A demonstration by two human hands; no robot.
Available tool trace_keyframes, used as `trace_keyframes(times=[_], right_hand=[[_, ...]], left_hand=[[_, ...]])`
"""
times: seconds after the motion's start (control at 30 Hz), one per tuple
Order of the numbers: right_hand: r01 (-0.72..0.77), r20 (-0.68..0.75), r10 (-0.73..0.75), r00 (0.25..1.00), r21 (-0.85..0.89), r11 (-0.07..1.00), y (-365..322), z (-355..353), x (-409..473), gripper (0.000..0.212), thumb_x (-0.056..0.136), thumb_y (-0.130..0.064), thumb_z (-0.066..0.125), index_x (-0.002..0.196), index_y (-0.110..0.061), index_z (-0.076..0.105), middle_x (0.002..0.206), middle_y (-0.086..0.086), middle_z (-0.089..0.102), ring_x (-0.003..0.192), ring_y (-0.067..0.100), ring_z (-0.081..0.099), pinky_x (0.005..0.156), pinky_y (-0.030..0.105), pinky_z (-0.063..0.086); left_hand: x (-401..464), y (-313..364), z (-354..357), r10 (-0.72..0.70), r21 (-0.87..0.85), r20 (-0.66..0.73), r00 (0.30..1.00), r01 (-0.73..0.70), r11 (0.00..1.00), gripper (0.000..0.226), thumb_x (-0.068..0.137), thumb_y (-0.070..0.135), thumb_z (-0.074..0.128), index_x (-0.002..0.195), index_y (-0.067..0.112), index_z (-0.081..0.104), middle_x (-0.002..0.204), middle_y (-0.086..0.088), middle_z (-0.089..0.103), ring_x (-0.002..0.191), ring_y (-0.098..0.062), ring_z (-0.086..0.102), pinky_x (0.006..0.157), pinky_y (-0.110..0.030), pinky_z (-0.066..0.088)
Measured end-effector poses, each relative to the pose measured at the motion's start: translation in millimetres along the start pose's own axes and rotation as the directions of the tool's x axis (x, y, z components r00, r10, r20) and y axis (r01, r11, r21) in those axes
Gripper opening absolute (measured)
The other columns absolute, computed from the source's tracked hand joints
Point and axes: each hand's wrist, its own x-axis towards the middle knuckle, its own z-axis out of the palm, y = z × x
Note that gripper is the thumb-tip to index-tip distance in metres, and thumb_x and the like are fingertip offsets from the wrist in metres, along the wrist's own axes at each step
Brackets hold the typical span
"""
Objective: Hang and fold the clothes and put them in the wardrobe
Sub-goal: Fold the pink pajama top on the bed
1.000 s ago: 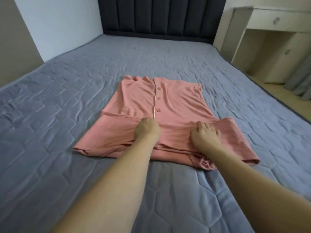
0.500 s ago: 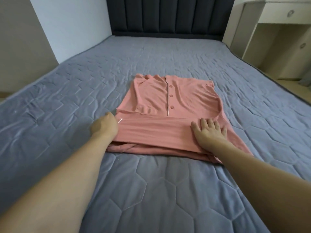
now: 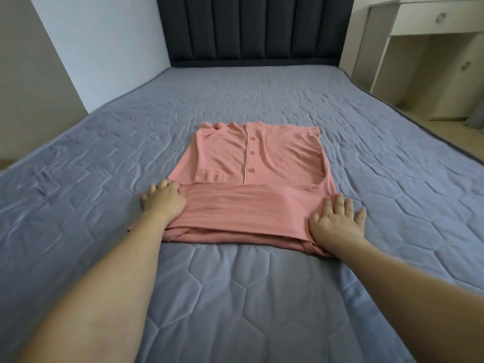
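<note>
2 flat hands press the folded hem band of 1 pink shirt on the bed.

The left hand (image 3: 163, 203) lies with fingers spread at the band's left end, gripping nothing; the salmon-pink soft cotton button-front shirt (image 3: 258, 163), showing 3 buttons, lies mid-bed on the grey-blue quilted bed cover (image 3: 104, 158); the right hand (image 3: 337, 222) rests flat and spread on the band's right end, probably to set the crease.
</note>
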Motion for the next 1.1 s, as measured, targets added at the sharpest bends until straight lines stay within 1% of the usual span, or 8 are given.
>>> trace_keyframes(times=[0.13,0.23,0.33,0.5,0.67,0.83,1.0,1.1], right_hand=[[0.038,-0.078,-0.032,0.996,0.086,0.996,-49,-24,20,0.069,0.088,-0.032,0.023,0.151,-0.006,0.019,0.162,0.013,-0.002,0.148,0.031,-0.006,0.114,0.052,-0.014],[0.248,-0.087,-0.237,0.968,0.141,0.959,-70,-14,18,0.068,0.092,-0.044,0.023,0.153,-0.015,0.014,0.163,0.008,0.001,0.149,0.026,-0.001,0.117,0.05,-0.008],[0.252,-0.054,-0.247,0.968,0.191,0.949,-50,18,4,0.075,0.093,-0.061,0.014,0.154,-0.019,0.013,0.163,0.001,0.005,0.149,0.019,0.0,0.119,0.045,-0.004],[0.261,-0.075,-0.25,0.965,0.204,0.944,-45,29,9,0.083,0.087,-0.069,0.005,0.155,-0.022,0.012,0.163,-0.004,0.004,0.149,0.015,-0.002,0.119,0.043,-0.007],[0.323,-0.068,-0.32,0.945,0.039,0.946,-5,21,3,0.084,0.084,-0.072,-0.004,0.155,-0.029,0.008,0.163,-0.005,-0.001,0.149,0.016,-0.006,0.119,0.044,-0.008],[0.411,0.033,-0.411,0.911,-0.146,0.9,53,7,-16,0.091,0.075,-0.076,-0.012,0.153,-0.029,-0.009,0.161,-0.006,-0.015,0.147,0.014,-0.018,0.118,0.045,-0.011],[0.721,0.044,-0.728,0.684,-0.191,0.666,56,-5,-33,0.098,0.077,-0.085,0.015,0.154,-0.028,-0.003,0.159,-0.009,-0.009,0.149,0.012,-0.004,0.119,0.036,-0.011],[0.727,0.086,-0.727,0.681,-0.197,0.658,51,-15,-30,0.081,0.088,-0.057,0.039,0.155,-0.026,0.006,0.162,-0.005,0.003,0.149,0.012,0.008,0.121,0.03,0.002]], left_hand=[[0,2,-6,0.243,0.08,-0.195,0.95,-0.232,0.969,0.032,0.1,0.032,0.04,0.106,0.006,0.057,0.115,-0.023,0.063,0.108,-0.042,0.057,0.09,-0.048,0.043],[6,-1,-8,0.187,0.113,-0.245,0.951,-0.163,0.98,0.033,0.101,0.036,0.042,0.105,0.005,0.053,0.103,-0.027,0.066,0.097,-0.044,0.063,0.082,-0.046,0.044],[6,7,-3,0.089,0.259,-0.276,0.957,-0.015,0.966,0.04,0.097,0.041,0.048,0.116,0.006,0.056,0.118,-0.019,0.061,0.112,-0.037,0.054,0.097,-0.045,0.037],[-30,29,31,0.289,-0.135,-0.009,0.957,-0.288,0.948,0.065,0.092,0.067,0.019,0.15,0.039,0.025,0.16,0.002,0.017,0.149,-0.019,0.01,0.119,-0.045,-0.002],[-48,-5,33,0.32,-0.019,0.184,0.929,-0.323,0.946,0.067,0.096,0.063,0.011,0.155,0.035,-0.004,0.163,0.011,-0.011,0.148,-0.005,-0.015,0.119,-0.032,-0.014],[-81,-19,25,0.335,0.058,0.151,0.93,-0.347,0.936,0.082,0.09,0.073,0.01,0.154,0.027,-0.011,0.16,0.012,-0.017,0.146,-0.004,-0.021,0.12,-0.035,-0.014],[-111,-46,15,0.431,0.115,0.141,0.891,-0.447,0.887,0.092,0.075,0.066,0.032,0.155,0.038,-0.003,0.163,0.016,-0.002,0.149,-0.004,-0.006,0.121,-0.043,-0.006],[-100,-40,0,0.322,0.219,0.093,0.942,-0.335,0.916,0.084,0.081,0.039,0.055,0.155,0.038,0.016,0.163,0.011,0.013,0.15,-0.011,0.009,0.119,-0.047,0.004]])
